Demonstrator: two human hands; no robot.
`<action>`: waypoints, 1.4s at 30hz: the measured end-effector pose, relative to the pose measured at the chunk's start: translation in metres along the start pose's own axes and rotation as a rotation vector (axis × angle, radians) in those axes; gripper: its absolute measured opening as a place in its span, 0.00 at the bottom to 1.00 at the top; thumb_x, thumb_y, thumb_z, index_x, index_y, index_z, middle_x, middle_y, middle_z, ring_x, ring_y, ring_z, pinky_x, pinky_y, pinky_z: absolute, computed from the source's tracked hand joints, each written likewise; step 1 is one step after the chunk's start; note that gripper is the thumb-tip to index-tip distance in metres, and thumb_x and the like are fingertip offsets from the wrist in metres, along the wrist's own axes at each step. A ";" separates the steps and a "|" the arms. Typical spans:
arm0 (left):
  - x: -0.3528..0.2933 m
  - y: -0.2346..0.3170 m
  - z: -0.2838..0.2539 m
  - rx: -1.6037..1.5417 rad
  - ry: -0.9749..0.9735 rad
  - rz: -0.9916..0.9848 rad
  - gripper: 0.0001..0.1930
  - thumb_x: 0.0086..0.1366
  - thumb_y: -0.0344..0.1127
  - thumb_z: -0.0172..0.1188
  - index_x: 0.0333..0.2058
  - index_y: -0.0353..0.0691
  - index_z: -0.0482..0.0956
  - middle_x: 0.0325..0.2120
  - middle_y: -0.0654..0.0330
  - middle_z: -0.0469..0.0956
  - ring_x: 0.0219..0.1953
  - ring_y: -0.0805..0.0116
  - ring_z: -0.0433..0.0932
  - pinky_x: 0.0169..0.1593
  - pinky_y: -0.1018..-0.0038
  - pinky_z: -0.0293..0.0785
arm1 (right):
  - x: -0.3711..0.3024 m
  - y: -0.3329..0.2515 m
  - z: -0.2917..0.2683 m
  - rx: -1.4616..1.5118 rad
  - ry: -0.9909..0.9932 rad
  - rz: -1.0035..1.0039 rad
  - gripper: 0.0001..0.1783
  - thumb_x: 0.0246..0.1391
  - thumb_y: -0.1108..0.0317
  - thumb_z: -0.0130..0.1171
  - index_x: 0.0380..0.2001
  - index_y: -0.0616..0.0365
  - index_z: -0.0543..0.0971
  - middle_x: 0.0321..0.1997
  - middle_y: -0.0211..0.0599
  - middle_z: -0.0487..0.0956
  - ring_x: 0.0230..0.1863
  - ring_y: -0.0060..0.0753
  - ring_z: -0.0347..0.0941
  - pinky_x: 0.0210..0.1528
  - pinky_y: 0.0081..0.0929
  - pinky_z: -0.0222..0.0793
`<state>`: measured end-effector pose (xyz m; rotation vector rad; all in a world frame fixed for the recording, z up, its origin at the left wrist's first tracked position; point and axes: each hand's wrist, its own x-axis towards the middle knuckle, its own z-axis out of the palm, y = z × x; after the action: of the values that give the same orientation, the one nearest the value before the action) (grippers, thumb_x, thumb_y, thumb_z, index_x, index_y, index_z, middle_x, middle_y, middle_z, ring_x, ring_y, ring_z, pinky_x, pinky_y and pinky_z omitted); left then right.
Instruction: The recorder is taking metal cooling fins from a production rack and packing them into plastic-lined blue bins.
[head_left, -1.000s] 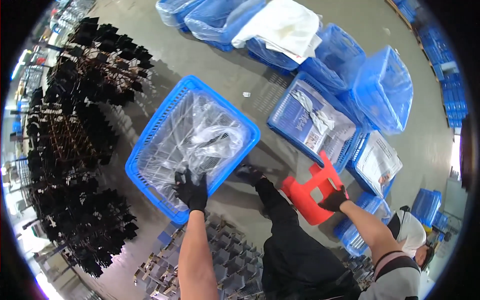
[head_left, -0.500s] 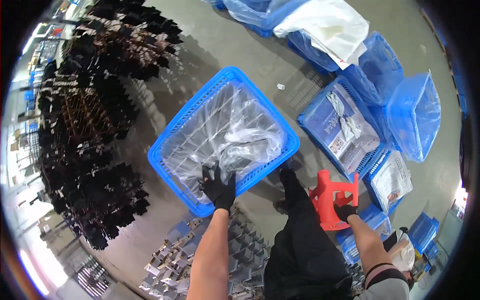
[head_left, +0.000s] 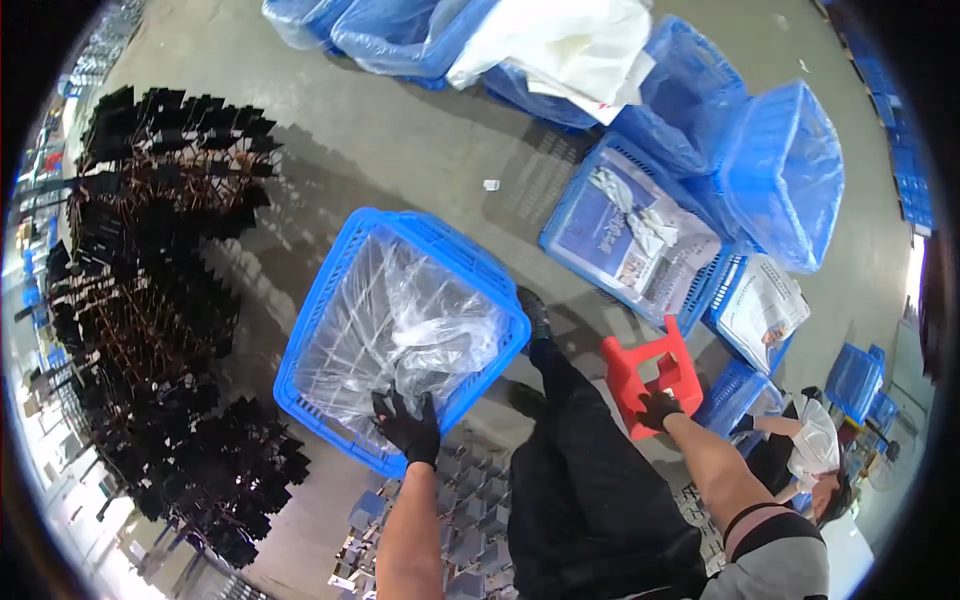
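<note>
My left hand (head_left: 408, 428), in a black glove, rests at the near edge of a blue plastic basket (head_left: 362, 216). Its fingers are spread over the clear plastic liner (head_left: 345, 325), which covers flat, ribbed-looking contents I cannot make out well. Off to the right, my right hand (head_left: 658, 410), gloved in black too, is closed around part of a red plastic stool (head_left: 625, 375). The stool is tipped on its side beside my leg, and the fingertips are partly hidden by it.
Racks of dark hanging parts (head_left: 150, 300) fill the left side. Grey metal parts (head_left: 470, 500) lie below the basket. Blue baskets (head_left: 780, 160) with bags, a paper-covered basket (head_left: 590, 240) and white sacks (head_left: 560, 45) stand at the right and far side. A co-worker (head_left: 815, 445) is at the lower right.
The view has swung, and the surrounding baskets sit further left in it. The red stool has turned in my right hand. My left hand stays on the liner, and more of the co-worker shows.
</note>
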<state>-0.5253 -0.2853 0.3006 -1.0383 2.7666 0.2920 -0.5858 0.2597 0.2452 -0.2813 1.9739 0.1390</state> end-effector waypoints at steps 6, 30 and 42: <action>0.008 0.002 -0.035 0.107 -0.316 -0.149 0.40 0.58 0.63 0.57 0.64 0.49 0.60 0.68 0.45 0.50 0.67 0.40 0.54 0.62 0.38 0.54 | -0.074 0.021 0.014 0.175 -0.119 -0.142 0.29 0.52 0.46 0.55 0.52 0.52 0.74 0.48 0.51 0.78 0.49 0.56 0.75 0.53 0.47 0.70; -0.102 0.089 -0.174 -0.559 -0.508 -0.195 0.25 0.62 0.54 0.54 0.42 0.36 0.79 0.30 0.50 0.82 0.35 0.55 0.82 0.42 0.61 0.75 | -0.137 0.086 -0.230 1.279 0.132 0.090 0.18 0.49 0.55 0.58 0.37 0.57 0.78 0.33 0.50 0.79 0.36 0.57 0.75 0.43 0.44 0.73; -0.054 0.087 -0.199 -0.515 -0.383 -0.306 0.22 0.61 0.55 0.54 0.39 0.41 0.80 0.27 0.53 0.83 0.34 0.56 0.82 0.40 0.62 0.75 | -0.067 0.059 -0.316 0.557 0.572 -0.560 0.10 0.55 0.59 0.55 0.32 0.54 0.75 0.30 0.43 0.77 0.34 0.46 0.76 0.34 0.39 0.72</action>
<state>-0.5606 -0.2353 0.5163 -1.3239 2.1942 1.0684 -0.8545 0.2542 0.4336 -0.5301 2.3035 -0.9263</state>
